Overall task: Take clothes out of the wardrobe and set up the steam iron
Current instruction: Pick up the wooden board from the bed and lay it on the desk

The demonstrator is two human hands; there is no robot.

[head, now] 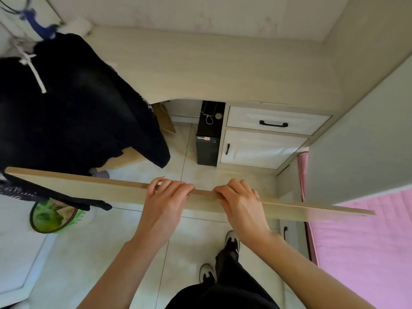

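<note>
A long pale wooden board (89, 186) runs edge-on across the view, from the left down to the right above the floor. My left hand (166, 197) grips its upper edge near the middle, fingers curled over the far side. My right hand (239, 200) grips the same edge a little further right. A black garment (73, 121) with a white drawstring hangs at the upper left from a blue hanger (39, 23). No steam iron is in view.
A light wooden desk (223, 70) stands ahead with a drawer (274, 122) and cabinet door (256, 150) below. A black computer tower (208, 139) sits under it. A green basket (53, 217) is on the tiled floor at left. A pink bed (365, 246) lies at right.
</note>
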